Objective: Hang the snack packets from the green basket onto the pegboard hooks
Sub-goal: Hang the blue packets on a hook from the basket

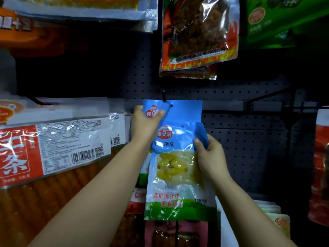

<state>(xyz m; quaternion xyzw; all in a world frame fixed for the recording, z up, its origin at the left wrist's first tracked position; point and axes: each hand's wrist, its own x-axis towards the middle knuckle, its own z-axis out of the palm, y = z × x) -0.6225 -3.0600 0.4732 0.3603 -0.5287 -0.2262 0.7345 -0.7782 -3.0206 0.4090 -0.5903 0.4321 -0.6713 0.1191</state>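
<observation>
Landmark: the black hook [164, 97] on the dark pegboard [240, 132].

Hidden or unclear: the hook's root is lost in shadow; only its upturned tip reads clearly. Green basket out of frame. Pegboard to the left of the hook is nearly black, holes hard to make out. Packets above the hook are cut off by the top edge; the red-labelled packet [53, 148] well left of the hook runs off the frame. Stock below is partly covered by the forearms.

Two blue snack packets sit just under the hook. The rear packet [185, 111] has its hang hole right beside the hook tip; whether it is threaded on, I cannot tell. The front packet [176, 175], with yellow contents, hangs lower, overlapping it.

Left hand [144, 123], below-left of the hook: arm reaching up, thumb and fingers pinching the rear packet's top left corner.

Right hand [210, 154], below-right of the hook: fingers curled, gripping the front packet's folded upper right edge.
</observation>
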